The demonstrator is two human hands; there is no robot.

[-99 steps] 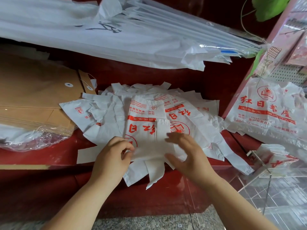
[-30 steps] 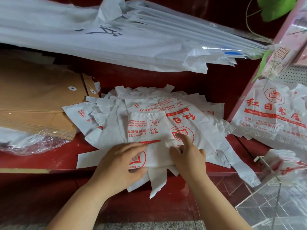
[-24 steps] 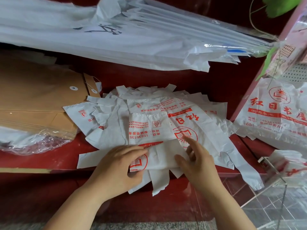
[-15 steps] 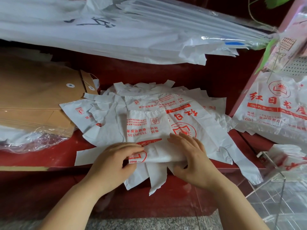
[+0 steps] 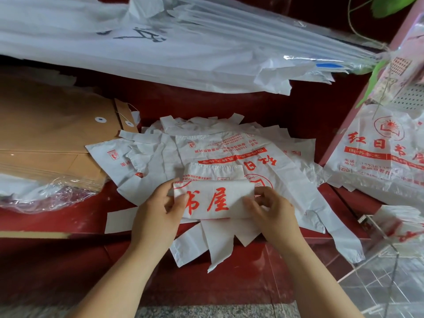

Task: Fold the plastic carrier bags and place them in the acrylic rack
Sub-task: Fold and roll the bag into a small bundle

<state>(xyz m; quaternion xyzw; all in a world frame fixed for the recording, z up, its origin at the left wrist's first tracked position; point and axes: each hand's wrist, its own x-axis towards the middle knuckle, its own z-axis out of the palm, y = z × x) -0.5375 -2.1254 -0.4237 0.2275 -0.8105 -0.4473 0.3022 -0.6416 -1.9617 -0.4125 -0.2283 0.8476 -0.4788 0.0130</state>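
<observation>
White plastic, the folded bag [image 5: 215, 200] was pinched at its ends by the left hand [image 5: 158, 212] and right hand [image 5: 270, 214] above the pile of bags [image 5: 229, 148] on the red table [image 5: 57, 221].

- Left hand [image 5: 158, 212]: pinching left end of folded carrier bag [image 5: 215, 200], thumb on top, fingers tucked behind.
- Right hand [image 5: 273, 214]: gripping right end, fingers curled over the edge, back of hand up.
- Left forearm [image 5: 119, 278], right forearm [image 5: 316, 278]: bare, in from bottom edge, angled inward.

Soft, even light, faint shadows, glare on the clear wrap [image 5: 57, 193] (wide-angle bowing at edges)
</observation>
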